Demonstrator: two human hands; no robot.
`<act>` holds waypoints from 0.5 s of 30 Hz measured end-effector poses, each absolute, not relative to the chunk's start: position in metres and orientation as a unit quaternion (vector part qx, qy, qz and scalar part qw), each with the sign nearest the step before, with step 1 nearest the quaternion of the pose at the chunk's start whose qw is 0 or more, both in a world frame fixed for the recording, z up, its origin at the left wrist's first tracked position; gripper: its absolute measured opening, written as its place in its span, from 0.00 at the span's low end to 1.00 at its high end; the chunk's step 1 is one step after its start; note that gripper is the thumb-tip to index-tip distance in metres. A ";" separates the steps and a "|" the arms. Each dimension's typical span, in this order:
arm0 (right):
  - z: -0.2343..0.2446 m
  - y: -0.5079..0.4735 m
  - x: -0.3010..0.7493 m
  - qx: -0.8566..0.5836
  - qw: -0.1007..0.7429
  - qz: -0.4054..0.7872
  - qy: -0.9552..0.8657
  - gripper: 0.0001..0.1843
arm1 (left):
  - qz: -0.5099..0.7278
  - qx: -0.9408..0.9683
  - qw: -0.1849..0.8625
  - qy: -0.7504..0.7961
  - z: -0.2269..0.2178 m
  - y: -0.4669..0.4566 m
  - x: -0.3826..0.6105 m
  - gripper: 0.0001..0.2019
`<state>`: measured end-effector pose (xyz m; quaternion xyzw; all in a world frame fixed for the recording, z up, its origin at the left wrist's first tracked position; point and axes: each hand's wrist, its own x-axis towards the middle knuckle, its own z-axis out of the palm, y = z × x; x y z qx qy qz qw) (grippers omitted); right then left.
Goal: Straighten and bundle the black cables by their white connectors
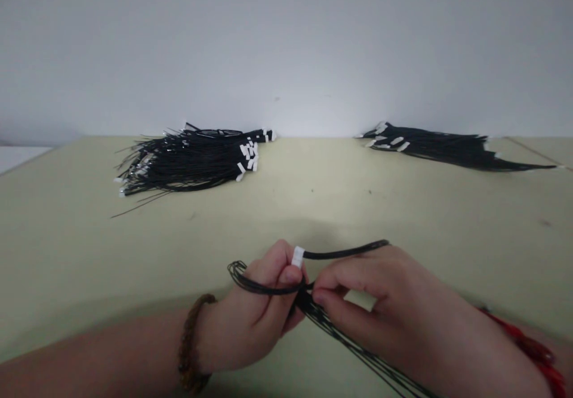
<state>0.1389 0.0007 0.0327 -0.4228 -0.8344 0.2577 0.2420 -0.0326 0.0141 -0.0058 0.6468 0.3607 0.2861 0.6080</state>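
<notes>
Wires (308,304) are bunched at the lower centre of the frame, left hand (253,323) clenched around them by a white tag (298,256), right hand (396,302) pinching them at its fingertips, both grips best kept firm so strands stay gathered

Dim pic, slightly soft-focus, w/ a hazy glow on the wall (313,58) well past the L hand (257,314), a faint, diffuse shadow on the table (286,207) just beyond it, & brightness fading to either side.
</notes>
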 end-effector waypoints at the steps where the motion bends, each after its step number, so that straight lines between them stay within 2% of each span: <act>1: 0.033 0.000 0.139 -0.430 0.246 0.230 -0.838 0.10 | 0.285 0.638 0.618 0.361 -0.006 0.015 -0.032 0.16; 4: 0.033 -0.002 0.139 -0.454 0.249 0.148 -0.843 0.08 | 0.277 0.594 0.662 0.364 -0.008 0.015 -0.031 0.16; 7: 0.032 -0.001 0.138 -0.453 0.235 0.120 -0.852 0.07 | 0.275 0.579 0.678 0.360 -0.011 0.015 -0.030 0.16; 11: 0.035 0.002 0.137 -0.459 0.220 0.148 -0.848 0.09 | 0.270 0.558 0.690 0.375 -0.014 0.016 -0.028 0.17; 15: 0.048 0.006 0.150 -0.477 0.165 0.237 -0.830 0.09 | 0.273 0.518 0.701 0.407 -0.017 0.019 -0.028 0.18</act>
